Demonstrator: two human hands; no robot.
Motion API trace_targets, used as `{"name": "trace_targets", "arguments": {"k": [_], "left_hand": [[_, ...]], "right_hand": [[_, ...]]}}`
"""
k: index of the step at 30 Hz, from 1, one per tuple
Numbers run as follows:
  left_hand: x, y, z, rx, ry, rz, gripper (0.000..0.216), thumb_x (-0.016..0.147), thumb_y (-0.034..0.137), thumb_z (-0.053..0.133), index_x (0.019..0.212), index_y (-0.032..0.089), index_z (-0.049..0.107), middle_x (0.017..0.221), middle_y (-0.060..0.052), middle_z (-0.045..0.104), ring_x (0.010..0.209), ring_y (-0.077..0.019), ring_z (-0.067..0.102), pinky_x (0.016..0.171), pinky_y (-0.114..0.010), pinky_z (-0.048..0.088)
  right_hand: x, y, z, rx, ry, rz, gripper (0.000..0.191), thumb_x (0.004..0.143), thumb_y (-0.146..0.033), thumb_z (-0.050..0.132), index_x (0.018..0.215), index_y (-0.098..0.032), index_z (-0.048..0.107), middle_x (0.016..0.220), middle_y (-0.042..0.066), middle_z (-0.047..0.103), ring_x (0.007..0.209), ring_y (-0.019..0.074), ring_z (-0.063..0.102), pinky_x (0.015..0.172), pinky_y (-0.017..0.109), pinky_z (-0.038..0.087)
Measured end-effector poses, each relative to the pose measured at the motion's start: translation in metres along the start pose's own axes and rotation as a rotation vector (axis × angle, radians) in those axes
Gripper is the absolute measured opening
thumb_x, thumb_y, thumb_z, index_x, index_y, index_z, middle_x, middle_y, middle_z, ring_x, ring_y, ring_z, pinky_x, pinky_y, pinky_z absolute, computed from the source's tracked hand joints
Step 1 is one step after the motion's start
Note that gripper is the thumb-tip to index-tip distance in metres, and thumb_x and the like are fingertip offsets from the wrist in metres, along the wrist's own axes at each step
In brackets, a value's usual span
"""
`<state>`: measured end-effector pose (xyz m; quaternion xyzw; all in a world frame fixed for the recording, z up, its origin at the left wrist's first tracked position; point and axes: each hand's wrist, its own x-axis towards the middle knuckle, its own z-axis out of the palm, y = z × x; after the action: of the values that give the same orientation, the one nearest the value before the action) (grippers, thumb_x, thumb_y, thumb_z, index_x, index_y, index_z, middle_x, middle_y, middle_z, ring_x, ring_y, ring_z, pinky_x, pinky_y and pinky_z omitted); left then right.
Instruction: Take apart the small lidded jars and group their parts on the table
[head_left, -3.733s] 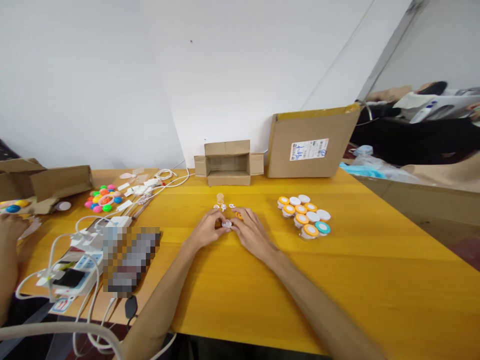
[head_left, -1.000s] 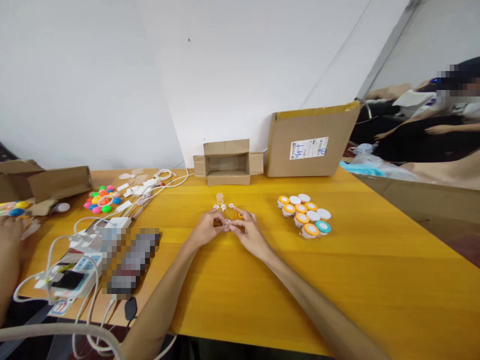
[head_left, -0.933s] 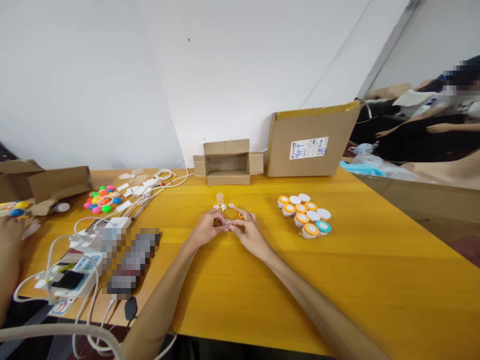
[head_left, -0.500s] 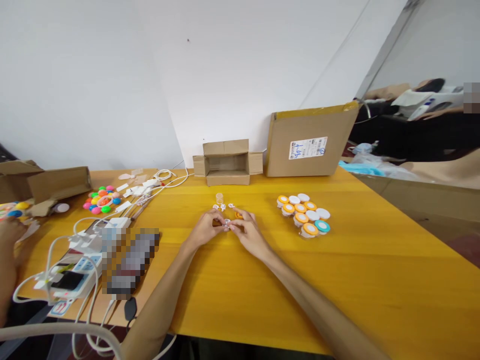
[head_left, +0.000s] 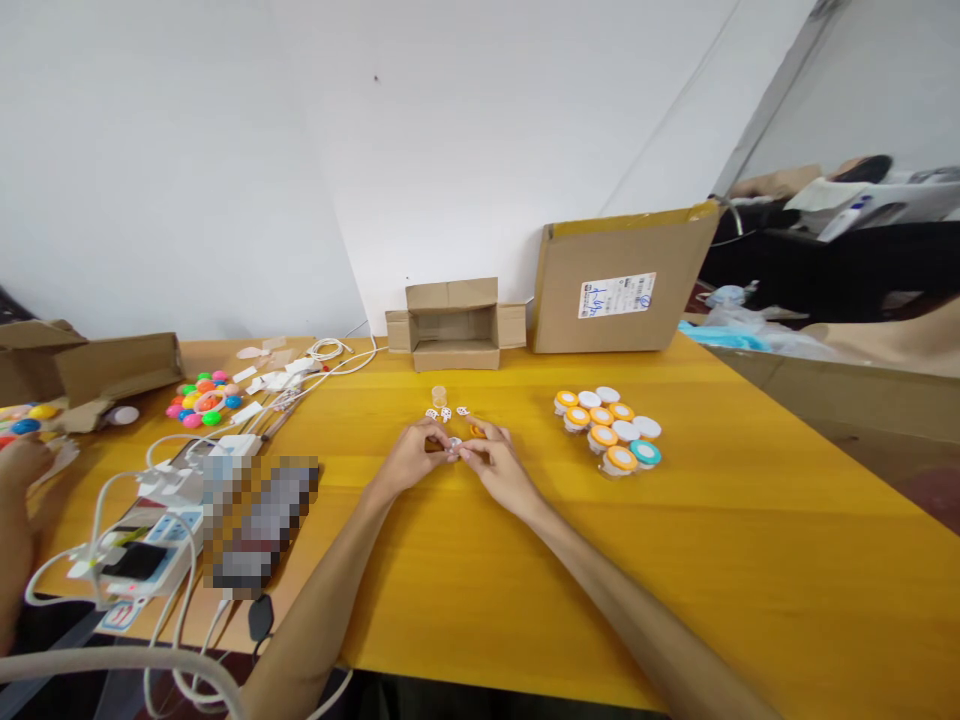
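Observation:
My left hand (head_left: 411, 456) and my right hand (head_left: 495, 468) meet over the table, fingertips pinched on one small clear plastic piece (head_left: 454, 444). Its exact kind is too small to make out. Under the curled fingers of my right hand, an orange lid (head_left: 476, 431) shows in part; whether the hand grips it I cannot tell. Just beyond my fingertips lie several small white pieces with dark spots (head_left: 446, 414). Behind them stands a small clear plastic cup (head_left: 439, 397).
Clear containers with orange, white and teal lids (head_left: 602, 436) are grouped at right. An open cardboard box (head_left: 456, 356) and a large carton (head_left: 622, 290) stand by the wall. Left are colourful balls (head_left: 202, 402), a power strip (head_left: 172, 530), cables, a pixelated phone-like object (head_left: 266, 525) and another person's hand (head_left: 22, 465).
My hands hold almost the same place, with only slight finger movement on the clear piece. At far left, the other person's hand has shifted slightly.

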<state>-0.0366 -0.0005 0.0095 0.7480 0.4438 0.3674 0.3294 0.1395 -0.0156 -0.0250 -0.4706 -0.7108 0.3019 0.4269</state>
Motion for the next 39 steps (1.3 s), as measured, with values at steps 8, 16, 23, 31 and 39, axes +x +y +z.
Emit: {"name": "trace_targets", "arguments": {"k": [8,16,23,31,39], "left_hand": [[0.0002,0.0018,0.0002,0.010,-0.004,-0.009,0.009,0.068,0.012,0.073,0.065,0.018,0.067,0.077,-0.002,0.068,0.075,-0.0150,0.062,0.076,-0.028,0.050],[-0.0002,0.0008,0.0014,0.027,0.011,-0.042,0.009,0.069,0.021,0.075,0.066,0.018,0.068,0.074,-0.002,0.067,0.072,-0.0149,0.061,0.072,-0.026,0.050],[-0.0001,0.0020,0.0018,0.066,0.027,-0.043,0.008,0.068,0.019,0.075,0.066,0.018,0.068,0.075,-0.002,0.067,0.070,-0.0148,0.060,0.071,-0.027,0.050],[-0.0002,0.0032,0.0010,0.052,0.017,-0.021,0.008,0.069,0.016,0.075,0.064,0.018,0.069,0.076,-0.002,0.066,0.072,-0.0145,0.061,0.073,-0.027,0.050],[-0.0008,-0.0003,0.0007,0.027,0.012,-0.036,0.011,0.070,0.017,0.075,0.062,0.017,0.067,0.076,-0.002,0.067,0.073,-0.0146,0.061,0.073,-0.027,0.050]], "right_hand": [[-0.0018,-0.0019,0.0028,-0.067,0.051,-0.019,0.018,0.087,-0.028,0.060,0.086,-0.029,0.077,0.136,0.005,0.058,0.121,0.0280,0.049,0.106,0.054,0.036],[-0.0048,-0.0028,0.0066,-0.099,0.034,-0.002,0.024,0.090,-0.027,0.053,0.088,-0.028,0.076,0.139,0.005,0.055,0.123,0.0287,0.046,0.106,0.056,0.034],[-0.0051,-0.0035,0.0084,-0.090,0.059,0.018,0.022,0.089,-0.027,0.054,0.084,-0.028,0.075,0.138,0.005,0.056,0.123,0.0294,0.047,0.103,0.057,0.036],[-0.0050,-0.0055,0.0088,-0.118,0.047,0.016,0.021,0.090,-0.027,0.054,0.089,-0.029,0.075,0.138,0.005,0.056,0.125,0.0290,0.047,0.104,0.056,0.034],[-0.0051,-0.0047,0.0079,-0.140,0.086,-0.068,0.022,0.089,-0.020,0.053,0.093,-0.027,0.073,0.133,0.007,0.058,0.121,0.0273,0.048,0.103,0.054,0.036]]}}
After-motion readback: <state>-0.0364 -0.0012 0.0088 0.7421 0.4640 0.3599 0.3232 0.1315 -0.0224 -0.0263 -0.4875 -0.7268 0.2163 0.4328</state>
